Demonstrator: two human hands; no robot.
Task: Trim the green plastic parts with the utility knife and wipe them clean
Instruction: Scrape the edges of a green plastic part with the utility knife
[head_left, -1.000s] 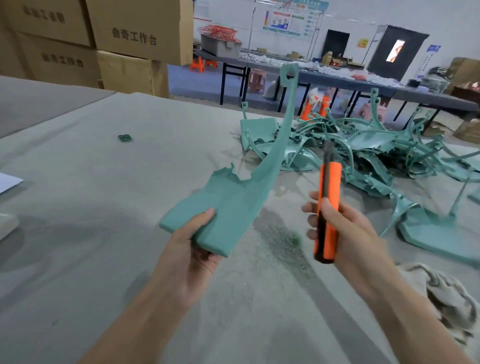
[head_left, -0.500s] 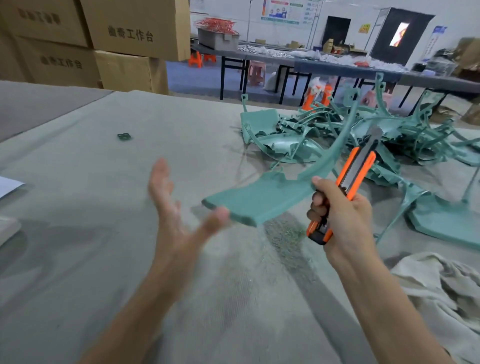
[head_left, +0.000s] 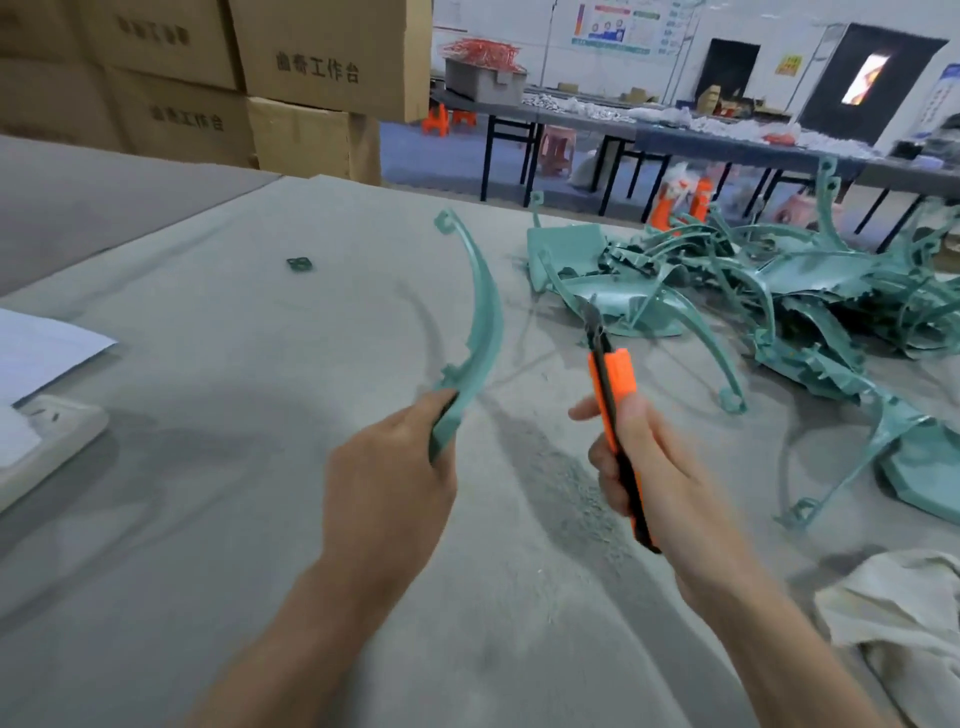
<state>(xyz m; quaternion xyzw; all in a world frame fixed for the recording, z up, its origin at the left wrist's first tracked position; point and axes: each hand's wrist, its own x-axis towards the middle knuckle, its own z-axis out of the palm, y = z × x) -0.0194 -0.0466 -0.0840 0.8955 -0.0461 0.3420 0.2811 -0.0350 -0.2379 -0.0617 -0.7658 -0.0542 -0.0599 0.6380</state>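
At the far left of the desk (head_left: 208, 493): a white sheet (head_left: 36, 353). My left hand (head_left: 389, 483) grips the wide end of a curved green part (head_left: 480, 332), thin end pointing up and away. Green shavings (head_left: 566, 483) lie on the desk between my hands. My right hand (head_left: 660, 488) is curled round the orange knife (head_left: 613, 395), blade up, clear of the part. Further right: a pile of green parts (head_left: 779, 291); a rag (head_left: 904, 613) at the near edge.

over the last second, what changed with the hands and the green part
The left hand let go of the part and gripped it again, turned edge-on with its arm pointing up. The right hand kept the knife, blade out; the pile and rag stayed put.
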